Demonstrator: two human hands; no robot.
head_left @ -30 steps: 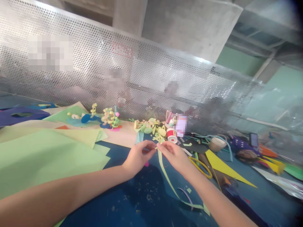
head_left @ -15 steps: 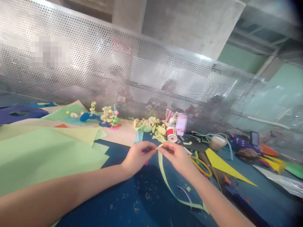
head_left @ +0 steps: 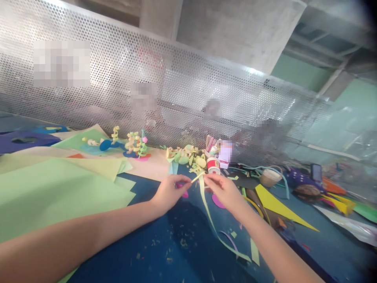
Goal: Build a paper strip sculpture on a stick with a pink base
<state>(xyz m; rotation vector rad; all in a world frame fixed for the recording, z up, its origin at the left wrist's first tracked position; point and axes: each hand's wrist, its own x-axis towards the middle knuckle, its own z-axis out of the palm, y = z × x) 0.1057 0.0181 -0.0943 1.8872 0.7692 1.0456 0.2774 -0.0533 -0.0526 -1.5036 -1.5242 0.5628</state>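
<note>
Green paper sheets (head_left: 53, 188) lie well to the left of the left hand (head_left: 169, 191), whose fingers are pinched shut on the near end of a pale green paper strip (head_left: 206, 200). Just beside it, the right hand (head_left: 224, 190) is pinched on the same strip, which trails down onto the blue table (head_left: 176, 243). Beyond the fingers sits a red-and-white spool (head_left: 213, 165). Pulling the hands apart could likely tear the thin strip

A long, narrow pale-green paper strip (head_left: 209, 214) sits at the centre of the frame, its upper end raised and kinked. From there it trails down and to the right in a loose curve, its tail lying flat on the dark blue tabletop (head_left: 176, 251).
</note>
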